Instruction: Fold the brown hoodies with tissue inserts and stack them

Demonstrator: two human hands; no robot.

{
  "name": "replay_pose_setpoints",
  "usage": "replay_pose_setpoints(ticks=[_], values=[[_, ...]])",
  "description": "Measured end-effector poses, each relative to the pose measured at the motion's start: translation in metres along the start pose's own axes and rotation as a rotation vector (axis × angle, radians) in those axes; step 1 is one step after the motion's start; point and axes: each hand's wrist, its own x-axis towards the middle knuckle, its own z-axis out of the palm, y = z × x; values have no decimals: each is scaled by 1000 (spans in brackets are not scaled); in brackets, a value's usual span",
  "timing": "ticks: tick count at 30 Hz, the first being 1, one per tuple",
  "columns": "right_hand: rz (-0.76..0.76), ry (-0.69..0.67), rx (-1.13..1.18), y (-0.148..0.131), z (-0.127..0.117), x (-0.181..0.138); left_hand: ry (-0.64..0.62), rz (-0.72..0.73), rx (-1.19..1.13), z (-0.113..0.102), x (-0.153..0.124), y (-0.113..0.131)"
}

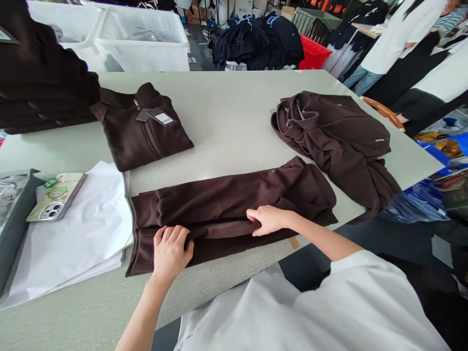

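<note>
A dark brown jacket (pixel 219 197) lies lengthwise before me, its sides folded inward into a long strip with the sleeves on top. My left hand (pixel 171 251) has its fingers curled over the near sleeve at the cuff end. Farther right along the same sleeve, my right hand (pixel 270 219) pinches the cloth between thumb and fingers. Behind the strip rests a folded brown zip-neck garment (pixel 146 129) with a hang tag (pixel 161 117) on its front. To the right, more brown garments (pixel 340 131) lie loosely heaped, with metal hanger parts showing at the neck.
A tall stack of brown garments (pixel 40 83) stands at the back left. White paper sheets (pixel 91 239), a phone (pixel 56 197) and a grey tray (pixel 16 239) are at the left. Beyond the table (pixel 234 117) are white bins (pixel 142 34) and a dark clothes pile (pixel 256 44). People stand at the right.
</note>
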Motion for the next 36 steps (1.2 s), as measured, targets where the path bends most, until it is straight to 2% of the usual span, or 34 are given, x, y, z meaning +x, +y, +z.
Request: replay_pose_setpoints(ticks=[2,4,8,11,13,15,17,19,22,24,27,29,31,33,36], values=[[79,36,-125,14,-5,-12,6,-14,4,2,0,0],[117,129,-268,27,-3,-26,0,-23,16,2,1,1],[143,445,-464,44,35,-41,32,-69,19,-5,13,12],[239,685,-459,46,73,-41,69,-41,-56,-13,45,40],[275,815,-395,43,88,-39,1,94,-156,-11,75,70],[259,885,-320,40,93,-39,-124,286,-262,-1,104,106],[201,889,-246,37,92,-42,-271,451,-310,14,127,139],[150,868,-181,36,90,-45,-401,537,-279,30,142,163],[143,890,-133,37,91,-47,-513,554,-221,42,161,174],[136,916,-130,38,91,-47,-553,485,-302,45,181,165],[90,912,-178,38,91,-44,-584,195,-501,51,216,146],[86,893,-242,39,91,-41,-562,20,-528,60,232,138],[126,859,-291,41,93,-38,-508,-59,-493,69,234,136],[181,808,-302,42,95,-38,-451,-92,-485,75,225,138],[199,765,-241,40,93,-44,-417,-48,-529,75,207,139]])
